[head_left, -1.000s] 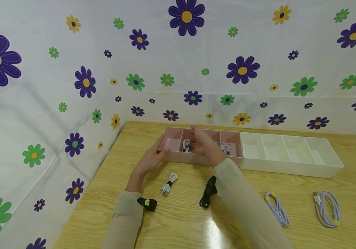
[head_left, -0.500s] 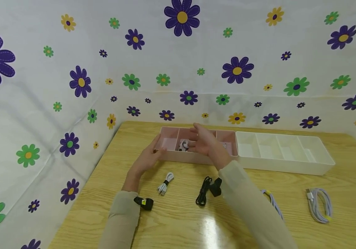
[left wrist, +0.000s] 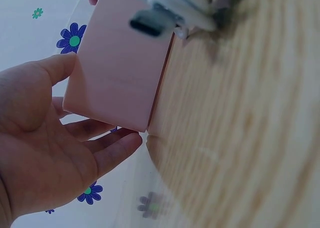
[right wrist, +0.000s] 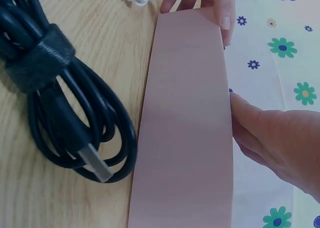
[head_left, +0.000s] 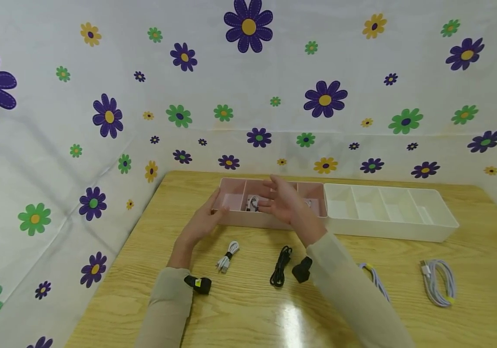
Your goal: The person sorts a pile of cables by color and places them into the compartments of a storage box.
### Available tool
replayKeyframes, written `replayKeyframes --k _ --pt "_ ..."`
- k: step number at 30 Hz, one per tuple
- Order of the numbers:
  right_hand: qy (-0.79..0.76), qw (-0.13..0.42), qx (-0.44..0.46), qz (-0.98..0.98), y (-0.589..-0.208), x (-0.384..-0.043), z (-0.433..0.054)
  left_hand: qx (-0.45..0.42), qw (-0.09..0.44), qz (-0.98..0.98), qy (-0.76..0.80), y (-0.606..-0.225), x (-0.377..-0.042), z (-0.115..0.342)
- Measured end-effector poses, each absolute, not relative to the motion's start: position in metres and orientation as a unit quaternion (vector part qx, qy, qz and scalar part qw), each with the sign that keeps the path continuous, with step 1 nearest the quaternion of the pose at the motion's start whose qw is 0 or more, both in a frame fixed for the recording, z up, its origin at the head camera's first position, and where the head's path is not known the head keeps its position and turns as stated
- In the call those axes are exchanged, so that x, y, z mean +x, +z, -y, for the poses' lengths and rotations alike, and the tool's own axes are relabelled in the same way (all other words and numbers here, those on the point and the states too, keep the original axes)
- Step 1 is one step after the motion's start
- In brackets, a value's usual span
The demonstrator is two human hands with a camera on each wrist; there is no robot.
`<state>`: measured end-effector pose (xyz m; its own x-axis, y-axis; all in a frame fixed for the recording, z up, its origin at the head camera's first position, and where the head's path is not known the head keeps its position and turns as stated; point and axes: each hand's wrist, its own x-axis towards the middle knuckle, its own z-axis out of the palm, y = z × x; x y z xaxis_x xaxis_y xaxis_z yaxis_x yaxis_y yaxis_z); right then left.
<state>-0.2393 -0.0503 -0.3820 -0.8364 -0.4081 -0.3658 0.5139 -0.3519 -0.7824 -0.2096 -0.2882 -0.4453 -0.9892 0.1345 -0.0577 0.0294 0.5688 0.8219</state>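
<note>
A pink divided organizer box (head_left: 252, 220) stands lengthwise at the back of the wooden table. My left hand (head_left: 198, 224) grips its left end. In the left wrist view the thumb lies at the front rim and the fingers (left wrist: 117, 153) wrap the end wall. My right hand (head_left: 289, 205) hovers over the box's middle, fingers loosely extended, with nothing in it, and hides the third compartment. Beside its fingertips, a bundled white cable (head_left: 252, 203) lies in the second compartment. Part of another white cable (head_left: 308, 203) shows in the right-hand compartment.
A white divided box (head_left: 391, 228) adjoins the pink one on the right. In front lie a tied white cable (head_left: 229, 255), a black USB cable (head_left: 278, 273) and two pale purple cables (head_left: 376, 280), one partly behind my right sleeve (head_left: 344, 280). A flowered sheet hangs behind.
My right hand has drawn slightly back from the second compartment and its fingers have spread, uncovering more of the white cable there. My left hand keeps its hold. The head view has shifted slightly.
</note>
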Motion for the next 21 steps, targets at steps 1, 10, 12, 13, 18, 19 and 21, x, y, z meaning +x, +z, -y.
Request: replayKeyframes --k 1,10,12,13,18,19,21 --pt "-0.824 0.28 0.051 -0.491 -0.382 -0.238 0.049 0.048 0.056 -0.883 0.463 -0.445 -0.21 0.288" --pt "-0.839 0.284 0.03 -0.463 -0.385 -0.23 0.033 0.057 0.056 -0.885 0.458 -0.446 -0.212 0.29" --pt "-0.843 0.287 0.027 -0.455 -0.386 -0.228 0.03 0.058 0.058 -0.885 0.458 -0.446 -0.212 0.291" --pt "-0.844 0.288 0.026 -0.452 -0.387 -0.226 0.029 0.059 0.058 -0.885 0.459 -0.447 -0.213 0.291" --pt "-0.846 0.291 0.006 -0.448 -0.389 -0.22 0.024 0.065 0.056 -0.883 0.462 -0.448 -0.213 0.293" --pt "-0.846 0.29 0.0 -0.447 -0.39 -0.218 0.023 0.067 0.055 -0.883 0.462 -0.449 -0.213 0.293" --pt "-0.849 0.287 -0.008 -0.443 -0.39 -0.215 0.02 0.071 0.055 -0.883 0.461 -0.449 -0.214 0.293"
